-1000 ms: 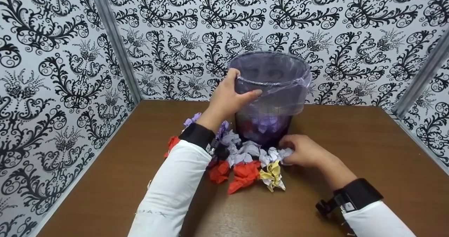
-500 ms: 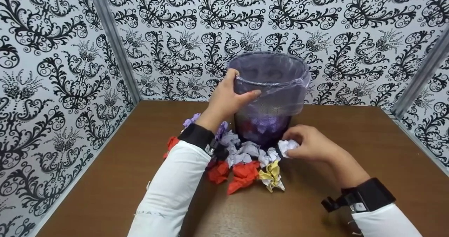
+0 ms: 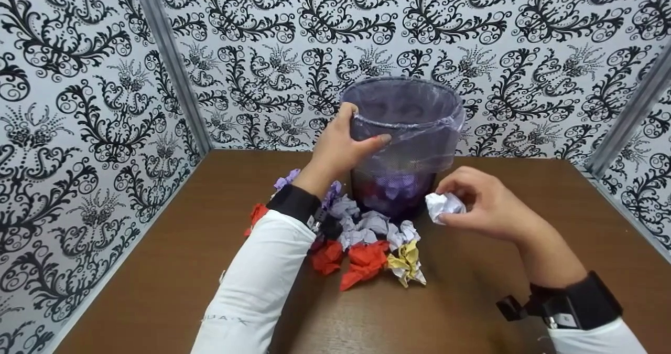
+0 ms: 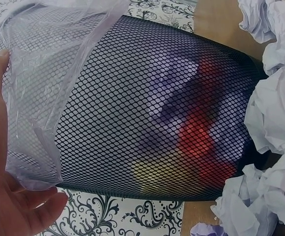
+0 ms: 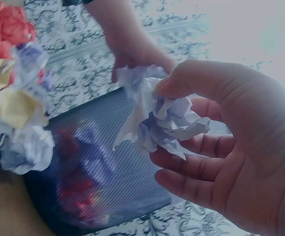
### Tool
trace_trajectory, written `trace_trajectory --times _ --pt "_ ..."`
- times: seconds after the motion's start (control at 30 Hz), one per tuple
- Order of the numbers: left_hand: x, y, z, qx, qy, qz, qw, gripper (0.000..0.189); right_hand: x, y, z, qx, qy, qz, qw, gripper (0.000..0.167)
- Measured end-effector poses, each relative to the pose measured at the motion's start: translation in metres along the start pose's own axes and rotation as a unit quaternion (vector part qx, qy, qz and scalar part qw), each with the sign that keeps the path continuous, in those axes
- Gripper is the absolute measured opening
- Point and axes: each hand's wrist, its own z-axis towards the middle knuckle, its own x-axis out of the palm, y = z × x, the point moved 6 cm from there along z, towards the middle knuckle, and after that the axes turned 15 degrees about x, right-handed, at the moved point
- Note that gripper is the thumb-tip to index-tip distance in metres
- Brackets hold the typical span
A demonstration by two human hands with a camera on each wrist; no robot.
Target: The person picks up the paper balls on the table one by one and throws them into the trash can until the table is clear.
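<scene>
A dark mesh wastebasket (image 3: 393,186) lined with a translucent purple bag (image 3: 419,147) stands on the table. My left hand (image 3: 338,147) grips its rim at the left, thumb over the bag outside; the fingertips inside are hidden in the head view. Just right of the basket, above the table, my right hand (image 3: 485,204) pinches a crumpled white paper ball (image 3: 444,208) between thumb and fingers. Red, purple and yellow crumpled paper (image 4: 196,140) shows through the mesh in the left wrist view.
In front of the basket lie several white paper balls (image 3: 375,223), red ones (image 3: 364,265) and a yellow one (image 3: 406,264). Purple paper (image 3: 287,178) lies to the left, partly behind my left arm. Patterned walls (image 3: 335,29) enclose the brown table (image 3: 524,186).
My right hand has lifted the white paper ball from the right end of the pile and moved it up and rightward. My left hand stays on the rim.
</scene>
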Motion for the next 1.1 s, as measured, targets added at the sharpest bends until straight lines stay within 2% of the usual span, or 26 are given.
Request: trace_trajectory --times 0.27,0.43,0.67,0.77,0.9,1.0,1.1 --pt "0.0 0.0 0.0 -0.002 0.002 -0.009 1.0 0.078 -0.014 0.023 -0.008 -0.051 -0.039 0.031 0.9975 0.042" --pt "0.001 0.0 0.0 0.002 0.008 -0.017 0.9998 0.078 -0.024 0.031 -0.008 -0.062 -0.066 0.044 0.9949 0.044" --pt "0.001 0.0 0.0 0.003 0.007 -0.02 0.9998 0.077 -0.055 0.054 0.005 -0.085 -0.092 0.027 0.9917 0.044" --pt "0.0 -0.001 0.001 0.005 0.006 -0.01 0.9999 0.077 -0.072 0.07 0.017 -0.073 -0.1 0.022 0.9921 0.042" --pt "0.0 -0.001 0.001 0.006 0.005 0.008 0.9999 0.078 -0.093 0.091 0.04 -0.021 -0.111 -0.011 0.9935 0.037" --pt "0.0 0.0 0.001 0.004 0.006 -0.003 1.0 0.078 -0.103 0.101 0.061 0.03 -0.107 -0.045 0.9927 0.042" --pt "0.0 0.0 0.0 0.003 0.007 -0.019 0.9998 0.078 -0.108 0.106 0.085 0.061 -0.098 -0.087 0.9895 0.049"
